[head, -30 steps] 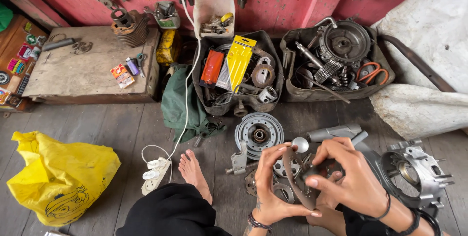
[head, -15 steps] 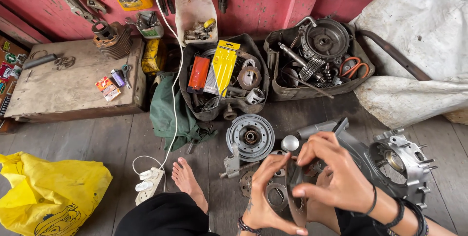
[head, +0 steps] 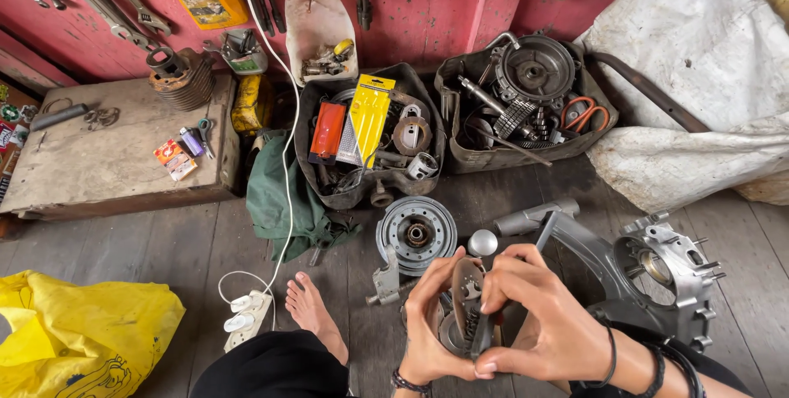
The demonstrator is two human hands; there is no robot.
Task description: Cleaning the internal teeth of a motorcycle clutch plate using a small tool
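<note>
Grey metal fills the near middle of the scene, where the person's two hands close around a small round engine part (head: 465,316). The left hand (head: 431,324) cups the part from the left, fingers curled around its edge, while the right hand (head: 542,324) wraps it from the right, fingertips pressed on the near rim. A thin dark disc stands upright on edge between the palms, and a dark rod-like tool (head: 545,232) sticks up from the right hand's grasp; whether it is a separate tool or joined to the part cannot be told.

Just beyond the hands, a round grey hub (head: 417,234) lies flat on the wooden floor (head: 205,242), with a small shiny knob (head: 482,243) beside it. To the right rests a large aluminium engine casing (head: 666,271). A bare foot (head: 312,308) shows to the left, near a white power strip (head: 245,316) and a yellow plastic bag (head: 74,340) at the near left corner. Farther off, two dark trays (head: 448,127) of spare parts sit against the red wall (head: 427,12), and a green cloth (head: 279,193) lies beside a low wooden bench (head: 90,160).
</note>
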